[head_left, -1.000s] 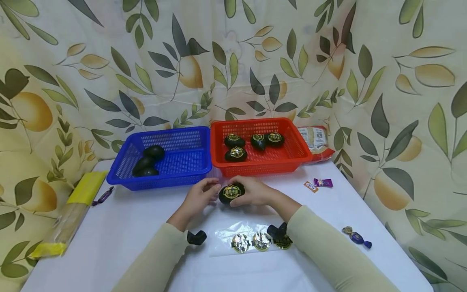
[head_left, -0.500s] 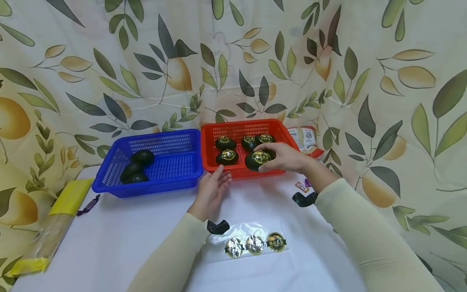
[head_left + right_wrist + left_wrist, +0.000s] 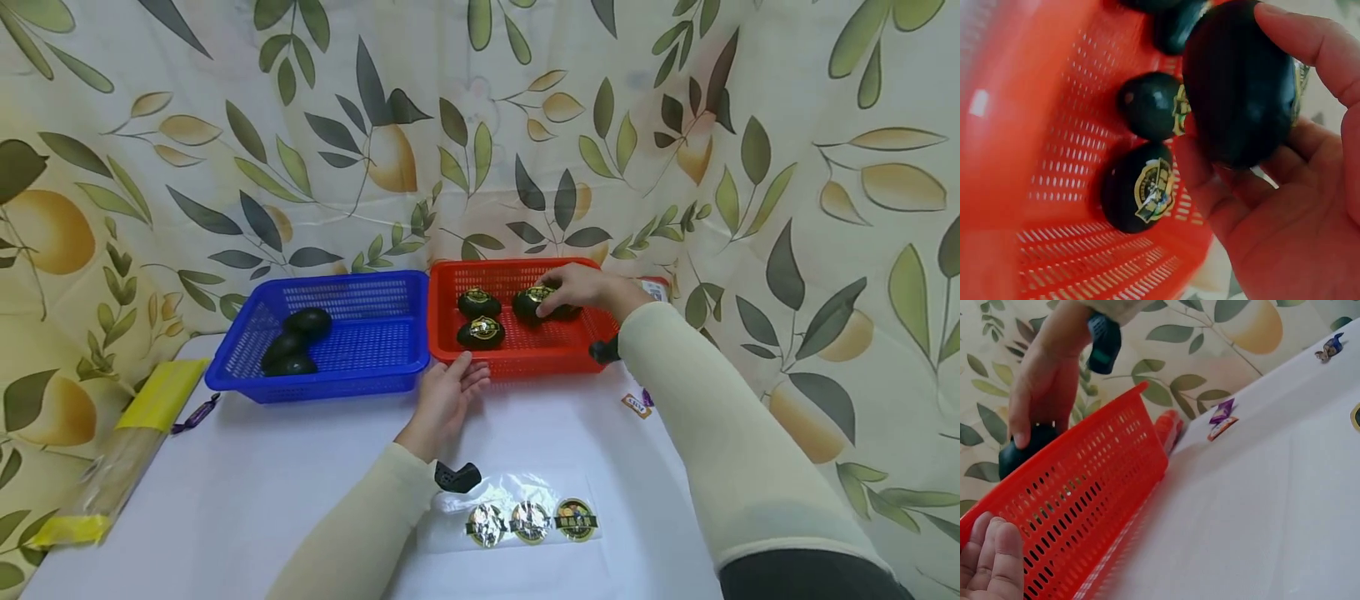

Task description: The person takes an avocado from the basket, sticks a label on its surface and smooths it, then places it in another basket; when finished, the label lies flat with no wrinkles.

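Note:
My right hand reaches into the red basket and grips a dark, round fruit with a gold sticker at its back right. The right wrist view shows that fruit cupped in my fingers above two labelled fruits on the basket floor. My left hand rests on the table with straight fingers touching the basket's front wall. Three unlabelled dark fruits lie in the blue basket. A clear sheet with three gold stickers lies near me.
A long yellow-ended packet and a purple sweet lie at the table's left. Small wrapped sweets sit right of the red basket, and a printed packet lies behind it. A leaf-patterned cloth hangs behind the table.
My right hand has carried the labelled fruit from the table in front of the baskets into the back right of the red basket. My left hand let go and moved to the basket's front wall.

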Available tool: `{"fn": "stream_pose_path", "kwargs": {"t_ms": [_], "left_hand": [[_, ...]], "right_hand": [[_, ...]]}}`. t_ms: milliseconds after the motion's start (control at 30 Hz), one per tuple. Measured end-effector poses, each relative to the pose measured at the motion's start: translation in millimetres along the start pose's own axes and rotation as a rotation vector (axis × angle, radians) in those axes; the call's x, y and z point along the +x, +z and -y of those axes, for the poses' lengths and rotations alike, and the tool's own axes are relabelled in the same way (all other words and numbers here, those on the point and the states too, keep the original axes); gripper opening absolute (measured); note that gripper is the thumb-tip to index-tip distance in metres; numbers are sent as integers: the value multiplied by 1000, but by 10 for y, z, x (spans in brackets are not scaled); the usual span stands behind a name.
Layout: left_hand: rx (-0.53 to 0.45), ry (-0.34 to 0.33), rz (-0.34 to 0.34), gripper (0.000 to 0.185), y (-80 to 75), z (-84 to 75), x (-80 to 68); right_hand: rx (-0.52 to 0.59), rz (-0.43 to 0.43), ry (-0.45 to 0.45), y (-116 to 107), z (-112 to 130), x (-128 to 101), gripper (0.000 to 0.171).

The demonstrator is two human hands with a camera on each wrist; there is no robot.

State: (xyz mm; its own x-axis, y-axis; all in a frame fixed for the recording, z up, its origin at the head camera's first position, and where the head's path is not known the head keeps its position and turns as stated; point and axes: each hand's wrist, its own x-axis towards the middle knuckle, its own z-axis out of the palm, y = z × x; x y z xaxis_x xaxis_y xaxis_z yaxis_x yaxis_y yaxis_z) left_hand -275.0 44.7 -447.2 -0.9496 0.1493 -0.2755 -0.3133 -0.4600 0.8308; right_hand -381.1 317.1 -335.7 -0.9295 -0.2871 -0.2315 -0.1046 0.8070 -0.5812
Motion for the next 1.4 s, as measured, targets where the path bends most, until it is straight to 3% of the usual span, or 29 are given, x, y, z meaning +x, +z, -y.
{"fn": "stream_pose_path", "kwargs": {"t_ms": [200,467,733,900,1000,1100,1400], "left_hand": [[34,1,-5,38,-18,-10,-43],[44,2,-12,38,-9,-17,-54],[37,-21,-41,37,13,25,3],[36,-14,-36,38,6,24,27],[33,-11,-29,38,-5,-2,44],[22,-9,-12,38,-35,-43,66],[41,-48,113,38,-123,-87,70]], "right_hand": [[-78,155,33,79,-6,279,60],[-125,375,157,131,46,490,71],[-171,465,261,200,93,602,68],[-188,454,335,196,121,614,77],[-231,456,333,169,157,623,79],[-242,435,269,152,229,649,74],[-210,213,-18,167,350,453,52]]}}
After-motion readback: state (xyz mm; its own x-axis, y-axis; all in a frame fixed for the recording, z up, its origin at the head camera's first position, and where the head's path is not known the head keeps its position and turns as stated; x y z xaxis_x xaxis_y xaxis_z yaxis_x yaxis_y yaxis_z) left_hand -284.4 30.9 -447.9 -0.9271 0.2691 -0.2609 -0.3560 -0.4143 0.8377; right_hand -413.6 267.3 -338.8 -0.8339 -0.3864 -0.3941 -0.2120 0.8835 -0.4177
